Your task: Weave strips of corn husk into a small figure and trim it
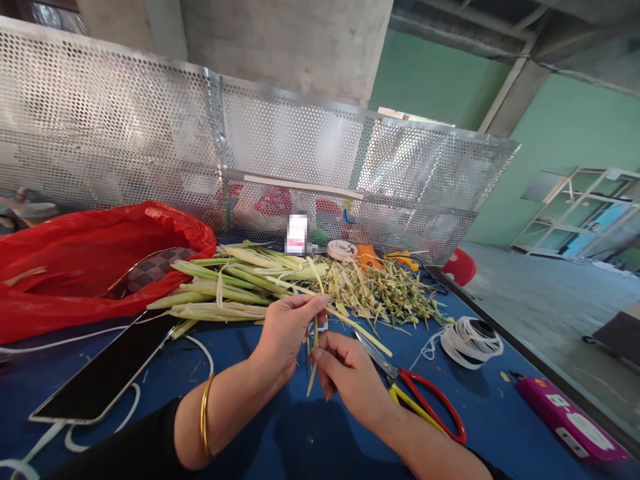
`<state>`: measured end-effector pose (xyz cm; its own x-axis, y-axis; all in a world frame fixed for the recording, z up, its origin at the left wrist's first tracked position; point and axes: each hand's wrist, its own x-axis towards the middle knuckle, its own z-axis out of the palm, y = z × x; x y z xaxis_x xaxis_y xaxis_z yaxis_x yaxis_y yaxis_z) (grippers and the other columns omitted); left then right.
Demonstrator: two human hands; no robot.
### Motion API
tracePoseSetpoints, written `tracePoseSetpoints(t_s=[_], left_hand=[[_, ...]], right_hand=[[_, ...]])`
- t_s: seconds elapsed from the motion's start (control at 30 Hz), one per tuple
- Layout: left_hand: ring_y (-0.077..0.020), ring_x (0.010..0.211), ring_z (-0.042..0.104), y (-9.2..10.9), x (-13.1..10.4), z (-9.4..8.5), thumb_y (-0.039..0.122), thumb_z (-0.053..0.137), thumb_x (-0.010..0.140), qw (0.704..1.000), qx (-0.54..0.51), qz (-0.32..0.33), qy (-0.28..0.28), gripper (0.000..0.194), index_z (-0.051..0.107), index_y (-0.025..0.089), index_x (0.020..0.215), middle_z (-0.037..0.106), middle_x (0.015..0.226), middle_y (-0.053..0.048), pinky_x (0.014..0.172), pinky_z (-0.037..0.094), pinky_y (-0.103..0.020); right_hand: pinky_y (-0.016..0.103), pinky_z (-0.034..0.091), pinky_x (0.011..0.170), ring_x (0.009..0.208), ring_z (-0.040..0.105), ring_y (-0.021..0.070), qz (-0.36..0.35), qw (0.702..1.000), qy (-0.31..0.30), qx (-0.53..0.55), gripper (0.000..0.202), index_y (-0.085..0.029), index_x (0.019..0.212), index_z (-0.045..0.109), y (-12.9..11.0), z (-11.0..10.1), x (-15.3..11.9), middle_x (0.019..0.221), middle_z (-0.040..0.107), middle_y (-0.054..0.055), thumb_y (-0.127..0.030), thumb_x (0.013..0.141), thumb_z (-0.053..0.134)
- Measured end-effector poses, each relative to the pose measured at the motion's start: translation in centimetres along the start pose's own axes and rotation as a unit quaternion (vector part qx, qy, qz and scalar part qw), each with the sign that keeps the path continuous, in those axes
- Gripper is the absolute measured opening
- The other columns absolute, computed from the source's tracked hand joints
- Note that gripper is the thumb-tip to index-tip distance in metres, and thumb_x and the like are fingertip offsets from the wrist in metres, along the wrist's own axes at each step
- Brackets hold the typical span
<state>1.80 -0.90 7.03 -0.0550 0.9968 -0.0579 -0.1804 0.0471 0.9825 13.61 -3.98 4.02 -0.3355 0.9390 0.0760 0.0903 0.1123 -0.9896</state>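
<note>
My left hand (pixel 285 333) is closed, pinching pale yellow-green corn husk strips (pixel 367 335) between thumb and fingers. Several strips cross at its fingertips; one sticks up and one runs out to the lower right. Just below, the fingers of my right hand (pixel 350 373) are closed around the downward-hanging part of a husk strip (pixel 311 381). Behind the hands lies a pile of long corn husks (pixel 240 277), with a heap of shredded dry plant bits (pixel 400 293) to its right. Scissors with red handles (pixel 440 400) lie beside my right hand, partly hidden, with a yellow handle next to them.
On the blue table (pixel 245 427), a red plastic bag (pixel 100 227) and a dark tablet (pixel 107 363) with a white cable lie left. To the right are a white cord spool (pixel 473 343) and a purple box (pixel 567 417). A perforated metal panel (pixel 300 140) stands behind.
</note>
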Motion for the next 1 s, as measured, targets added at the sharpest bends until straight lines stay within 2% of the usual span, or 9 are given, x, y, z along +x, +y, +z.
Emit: tracePoseSetpoints(t_s=[0.13, 0.23, 0.37, 0.43, 0.63, 0.77, 0.9, 0.97, 1.0], left_hand=[[-0.0047, 0.042, 0.037, 0.0, -0.3, 0.3, 0.042, 0.073, 0.063, 0.999, -0.009, -0.022, -0.027, 0.031, 0.061, 0.014, 0.060, 0.051, 0.053, 0.004, 0.039, 0.026, -0.019], [-0.0052, 0.042, 0.035, -0.2, -0.3, 0.3, 0.043, 0.071, 0.064, 0.997, -0.007, -0.026, -0.076, 0.031, 0.060, 0.014, 0.058, 0.045, 0.049, 0.006, 0.040, 0.026, -0.019], [-0.0060, 0.048, 0.041, 0.0, 0.0, -0.3, 0.033, 0.068, 0.068, 0.986, 0.015, 0.002, -0.163, 0.018, 0.065, 0.015, 0.067, 0.051, 0.055, 0.004, 0.045, 0.029, -0.019], [-0.0061, 0.050, 0.043, 0.3, 0.2, -0.5, 0.029, 0.067, 0.069, 0.984, 0.031, 0.014, -0.176, 0.015, 0.066, 0.014, 0.069, 0.055, 0.058, 0.002, 0.046, 0.029, -0.019], [-0.0054, 0.044, 0.042, 0.7, 0.3, -0.4, 0.029, 0.067, 0.068, 0.992, 0.044, 0.004, -0.116, 0.017, 0.070, 0.012, 0.071, 0.062, 0.063, -0.001, 0.043, 0.030, -0.020], [-0.0051, 0.045, 0.040, 0.2, 0.2, -0.2, 0.028, 0.068, 0.066, 0.997, 0.043, 0.000, -0.068, 0.016, 0.071, 0.013, 0.067, 0.064, 0.064, -0.002, 0.041, 0.029, -0.019], [-0.0059, 0.047, 0.043, -0.2, 0.1, 0.0, 0.028, 0.069, 0.065, 0.998, 0.040, -0.015, -0.042, 0.015, 0.070, 0.014, 0.061, 0.065, 0.065, -0.002, 0.041, 0.027, -0.018], [-0.0074, 0.051, 0.047, -0.2, 0.2, 0.0, 0.028, 0.068, 0.065, 0.999, 0.038, -0.006, -0.038, 0.016, 0.070, 0.014, 0.060, 0.067, 0.068, -0.004, 0.041, 0.027, -0.019], [-0.0083, 0.054, 0.049, -0.1, 0.3, -0.1, 0.029, 0.068, 0.066, 0.999, 0.039, 0.002, -0.037, 0.016, 0.071, 0.014, 0.060, 0.068, 0.069, -0.004, 0.042, 0.027, -0.019]], right_hand=[[0.020, 0.027, 0.040, 0.038, 0.036, 0.0066, -0.001, 0.999, 0.019, 0.033, 0.029, -0.019, 0.063, 0.049, -0.1, 0.0, 0.1, 0.047, 0.042, -0.008, -0.040, 0.082, 0.056], [0.021, 0.026, 0.040, 0.037, 0.035, 0.0067, 0.021, 0.996, 0.040, 0.074, 0.029, -0.018, 0.063, 0.051, 0.1, 0.0, 0.4, 0.043, 0.040, -0.008, -0.041, 0.081, 0.056], [0.021, 0.029, 0.041, 0.038, 0.037, 0.0072, 0.016, 0.990, 0.072, 0.117, 0.025, -0.017, 0.065, 0.054, 0.0, -0.3, 0.6, 0.045, 0.042, -0.007, -0.038, 0.079, 0.056], [0.021, 0.029, 0.041, 0.038, 0.038, 0.0073, 0.010, 0.989, 0.073, 0.125, 0.025, -0.017, 0.065, 0.055, -0.1, -0.5, 0.5, 0.045, 0.042, -0.007, -0.038, 0.079, 0.056], [0.020, 0.032, 0.040, 0.037, 0.039, 0.0076, 0.015, 0.992, 0.049, 0.117, 0.025, -0.017, 0.066, 0.054, -0.1, -0.3, 0.3, 0.044, 0.043, -0.007, -0.038, 0.079, 0.056], [0.020, 0.033, 0.041, 0.039, 0.040, 0.0082, 0.005, 0.997, 0.039, 0.065, 0.024, -0.018, 0.067, 0.053, 0.2, 0.0, 0.1, 0.045, 0.044, -0.007, -0.036, 0.083, 0.051], [0.021, 0.036, 0.047, 0.043, 0.045, 0.0096, -0.028, 0.996, 0.036, -0.083, 0.027, -0.020, 0.063, 0.047, 0.5, 0.0, -0.4, 0.048, 0.047, -0.005, -0.029, 0.089, 0.046], [0.022, 0.036, 0.048, 0.047, 0.049, 0.0112, -0.083, 0.972, 0.047, -0.214, 0.028, -0.020, 0.064, 0.048, 0.2, -0.3, -0.8, 0.052, 0.051, -0.003, -0.025, 0.091, 0.043], [0.023, 0.036, 0.050, 0.050, 0.052, 0.0123, -0.133, 0.948, 0.066, -0.283, 0.025, -0.020, 0.069, 0.051, 0.0, -0.5, -1.0, 0.056, 0.055, -0.001, -0.023, 0.091, 0.043]])
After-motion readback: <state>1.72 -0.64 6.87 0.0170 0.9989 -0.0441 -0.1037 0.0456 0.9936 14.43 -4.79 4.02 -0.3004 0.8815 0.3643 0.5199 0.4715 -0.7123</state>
